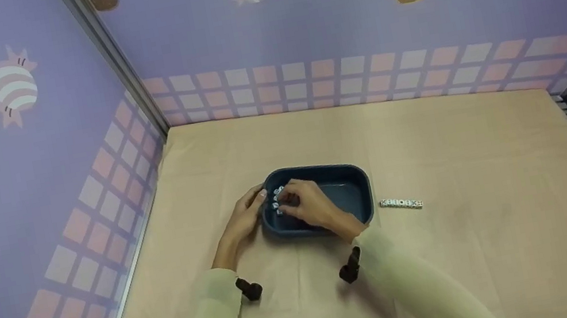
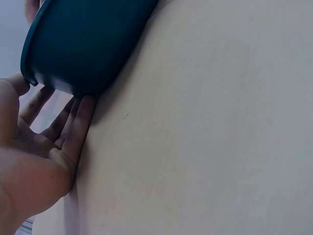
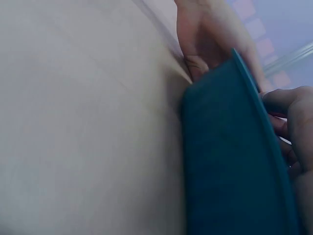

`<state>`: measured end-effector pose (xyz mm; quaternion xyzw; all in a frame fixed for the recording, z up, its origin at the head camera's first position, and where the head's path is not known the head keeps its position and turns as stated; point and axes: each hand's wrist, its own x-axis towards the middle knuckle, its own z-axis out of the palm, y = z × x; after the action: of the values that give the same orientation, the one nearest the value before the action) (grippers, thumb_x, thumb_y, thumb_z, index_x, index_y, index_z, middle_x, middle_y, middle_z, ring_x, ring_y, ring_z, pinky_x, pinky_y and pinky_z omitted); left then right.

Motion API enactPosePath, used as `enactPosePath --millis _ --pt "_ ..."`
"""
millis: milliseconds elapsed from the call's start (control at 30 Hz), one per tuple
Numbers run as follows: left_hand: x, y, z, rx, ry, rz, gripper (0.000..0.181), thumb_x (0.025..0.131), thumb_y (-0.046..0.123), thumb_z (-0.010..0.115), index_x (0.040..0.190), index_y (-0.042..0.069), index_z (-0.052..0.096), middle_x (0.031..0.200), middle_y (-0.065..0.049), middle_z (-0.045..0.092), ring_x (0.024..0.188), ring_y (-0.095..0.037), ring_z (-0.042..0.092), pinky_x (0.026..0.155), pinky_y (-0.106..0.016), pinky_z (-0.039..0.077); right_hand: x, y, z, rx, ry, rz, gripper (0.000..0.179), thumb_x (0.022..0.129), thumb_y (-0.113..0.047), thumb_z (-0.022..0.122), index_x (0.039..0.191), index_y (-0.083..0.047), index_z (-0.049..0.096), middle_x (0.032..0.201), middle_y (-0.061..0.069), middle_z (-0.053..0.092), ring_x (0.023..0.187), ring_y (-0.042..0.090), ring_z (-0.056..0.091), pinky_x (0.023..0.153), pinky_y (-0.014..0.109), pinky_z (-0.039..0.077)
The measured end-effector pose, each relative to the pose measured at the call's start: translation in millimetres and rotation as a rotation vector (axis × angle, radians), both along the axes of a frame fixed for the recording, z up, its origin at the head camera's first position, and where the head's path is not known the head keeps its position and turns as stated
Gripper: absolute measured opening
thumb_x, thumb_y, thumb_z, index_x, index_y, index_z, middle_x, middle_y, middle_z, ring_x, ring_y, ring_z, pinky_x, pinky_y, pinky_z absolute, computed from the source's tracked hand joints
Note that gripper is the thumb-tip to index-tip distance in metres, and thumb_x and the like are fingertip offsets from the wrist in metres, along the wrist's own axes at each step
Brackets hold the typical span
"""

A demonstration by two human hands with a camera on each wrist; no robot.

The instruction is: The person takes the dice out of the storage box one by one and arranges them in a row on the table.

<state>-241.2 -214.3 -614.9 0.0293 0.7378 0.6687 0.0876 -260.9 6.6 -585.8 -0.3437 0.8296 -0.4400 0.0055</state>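
A dark blue rectangular tub (image 1: 351,193) stands on the cloth-covered table. Several small white dice (image 1: 276,206) lie at its left end, partly covered by fingers. My left hand (image 1: 243,218) holds the tub's left end, thumb at the rim and fingers against the outer wall; the left wrist view shows these fingers (image 2: 80,125) under the rim. Inside the tub, my right hand (image 1: 312,203) bends its thumb and fingers down among the dice. Whether a die is pinched there is hidden. In the right wrist view, the tub wall (image 3: 230,156) blocks the fingertips.
Right of the tub, several dice form a straight row (image 1: 401,204) on the beige tablecloth (image 1: 480,217). Purple patterned panels (image 1: 328,17) enclose the table's back and sides, joined by a metal post (image 1: 117,60) at the back left corner.
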Motion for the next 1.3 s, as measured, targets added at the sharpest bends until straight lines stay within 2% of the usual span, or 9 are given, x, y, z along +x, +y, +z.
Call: enactPosePath --millis 167,433,767,933,1100,1300 --pt "-2.3 0.6 -1.4 -0.027 0.008 -0.007 0.052 0.113 0.039 0.053 0.157 0.011 0.052 0.158 -0.013 0.052 0.146 -0.031 0.049 0.120 -0.049 0.039 -3.2 -6.9 -9.4 0.087 0.015 -0.002 0.012 0.094 -0.008 0.082 0.102 -0.001 0.078 0.097 0.009 0.069 0.087 0.020 0.068 0.078 0.034 0.059" --pt "-2.1 -1.2 -2.7 -0.043 0.007 0.015 0.053 0.113 0.039 0.053 0.158 0.011 0.051 0.158 -0.011 0.052 0.146 -0.028 0.049 0.120 -0.048 0.039 -5.0 -10.7 -13.9 0.194 0.003 0.028 0.012 0.095 -0.008 0.080 0.105 -0.003 0.078 0.099 0.008 0.072 0.088 0.019 0.068 0.080 0.036 0.059" --pt "-3.2 -1.3 -3.1 -0.077 0.024 0.016 0.053 0.113 0.039 0.053 0.157 0.010 0.052 0.158 -0.011 0.052 0.148 -0.028 0.046 0.123 -0.046 0.035 -4.6 -11.4 -15.4 0.208 0.020 0.047 0.012 0.093 -0.009 0.082 0.102 -0.004 0.077 0.094 0.007 0.073 0.085 0.019 0.067 0.079 0.039 0.058" --pt "-2.0 -1.1 -3.1 -0.034 0.018 -0.005 0.054 0.113 0.039 0.052 0.158 0.009 0.050 0.160 -0.012 0.050 0.149 -0.030 0.045 0.122 -0.046 0.036 -4.1 -12.0 -15.3 0.202 0.003 0.060 0.011 0.094 -0.009 0.083 0.100 -0.004 0.076 0.090 0.007 0.073 0.081 0.019 0.068 0.076 0.040 0.058" --pt "-1.8 -1.3 -3.1 -0.002 0.006 0.002 0.054 0.113 0.038 0.053 0.158 0.009 0.050 0.160 -0.014 0.050 0.147 -0.032 0.048 0.120 -0.049 0.038 -5.0 -13.8 -13.2 0.242 -0.028 0.064 0.015 0.096 -0.011 0.081 0.107 -0.004 0.074 0.095 0.007 0.072 0.087 0.020 0.068 0.080 0.040 0.058" --pt "-1.7 0.7 -1.8 -0.050 0.018 0.022 0.053 0.113 0.040 0.054 0.156 0.010 0.053 0.157 -0.011 0.053 0.146 -0.029 0.049 0.121 -0.049 0.037 -7.5 -14.6 -13.7 0.276 -0.017 0.064 0.013 0.096 -0.010 0.080 0.106 -0.005 0.074 0.093 0.005 0.070 0.086 0.018 0.064 0.079 0.039 0.055"
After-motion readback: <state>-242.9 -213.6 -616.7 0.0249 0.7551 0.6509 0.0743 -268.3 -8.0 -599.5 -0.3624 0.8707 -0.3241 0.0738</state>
